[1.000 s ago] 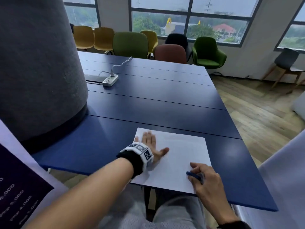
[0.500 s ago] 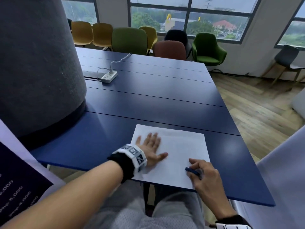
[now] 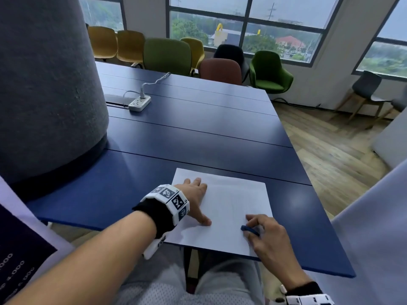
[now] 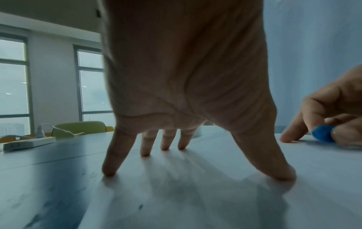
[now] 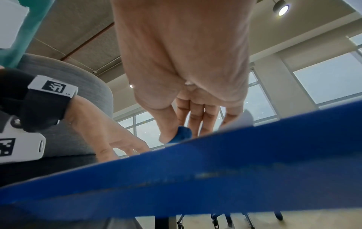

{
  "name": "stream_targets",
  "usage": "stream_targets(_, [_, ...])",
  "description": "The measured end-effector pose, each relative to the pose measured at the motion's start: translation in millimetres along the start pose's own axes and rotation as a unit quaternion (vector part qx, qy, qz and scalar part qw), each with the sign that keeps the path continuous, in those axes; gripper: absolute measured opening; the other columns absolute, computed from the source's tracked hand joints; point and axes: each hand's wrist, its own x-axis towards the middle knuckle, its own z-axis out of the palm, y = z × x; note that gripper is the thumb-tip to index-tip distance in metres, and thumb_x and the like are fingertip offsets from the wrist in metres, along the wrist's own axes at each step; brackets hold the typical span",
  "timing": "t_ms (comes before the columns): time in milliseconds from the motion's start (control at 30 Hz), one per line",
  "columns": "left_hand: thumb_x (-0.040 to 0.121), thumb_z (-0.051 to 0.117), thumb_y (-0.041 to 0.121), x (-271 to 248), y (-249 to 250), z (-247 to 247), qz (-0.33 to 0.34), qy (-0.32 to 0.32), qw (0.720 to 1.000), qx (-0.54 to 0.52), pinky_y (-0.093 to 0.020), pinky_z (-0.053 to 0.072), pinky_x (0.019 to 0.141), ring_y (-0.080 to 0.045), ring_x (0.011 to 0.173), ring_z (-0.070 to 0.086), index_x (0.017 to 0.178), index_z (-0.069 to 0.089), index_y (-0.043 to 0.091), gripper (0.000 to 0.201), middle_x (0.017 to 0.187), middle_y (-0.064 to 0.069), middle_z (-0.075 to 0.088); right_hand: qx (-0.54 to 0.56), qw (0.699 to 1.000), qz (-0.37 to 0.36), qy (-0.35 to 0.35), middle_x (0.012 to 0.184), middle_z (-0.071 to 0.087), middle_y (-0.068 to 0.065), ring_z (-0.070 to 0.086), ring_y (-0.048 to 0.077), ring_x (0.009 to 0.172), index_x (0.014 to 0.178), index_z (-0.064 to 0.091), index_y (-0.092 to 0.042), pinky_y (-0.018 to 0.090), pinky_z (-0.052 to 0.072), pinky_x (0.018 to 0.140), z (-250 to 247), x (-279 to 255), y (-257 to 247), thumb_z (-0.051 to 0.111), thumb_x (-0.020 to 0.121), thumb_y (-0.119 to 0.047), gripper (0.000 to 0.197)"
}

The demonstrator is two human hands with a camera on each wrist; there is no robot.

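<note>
A white sheet of paper (image 3: 229,205) lies at the near edge of the dark blue table (image 3: 198,137). My left hand (image 3: 196,194) rests on the sheet's left part with spread, straight fingers (image 4: 109,167) pressing down on their tips. My right hand (image 3: 264,234) sits at the sheet's lower right corner and pinches a small blue object (image 3: 250,230) between thumb and fingers; the blue object (image 4: 323,134) touches the paper. In the right wrist view the blue object (image 5: 182,134) shows under the thumb, just above the table's front edge (image 5: 195,170).
A large grey felt-covered column (image 3: 44,84) stands on the table at the left. A white power strip (image 3: 139,102) with a cable lies farther back. Coloured chairs (image 3: 167,55) line the far side under the windows. Wooden floor (image 3: 330,150) lies to the right.
The view has shifted slightly. My left hand has drawn its fingers closer together on the sheet and the thumb points more toward me. My right hand still pinches the blue object at the same corner.
</note>
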Motion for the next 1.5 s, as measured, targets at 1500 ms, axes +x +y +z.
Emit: stream_targets(1500, [0.052,0.081,0.071,23,-1,2,-0.005,0.004,0.999,0.054,-0.054,0.026,0.116,-0.04,0.148,-0.001,0.155,-0.003,0.037,0.137,0.164,0.002,-0.01,-0.182,0.927,-0.137,-0.298,0.083,0.072,-0.005,0.065,0.007,0.074,0.085,0.074,-0.017,0.022,0.053,0.071,5,150,-56,0.073,0.079,-0.017,0.006])
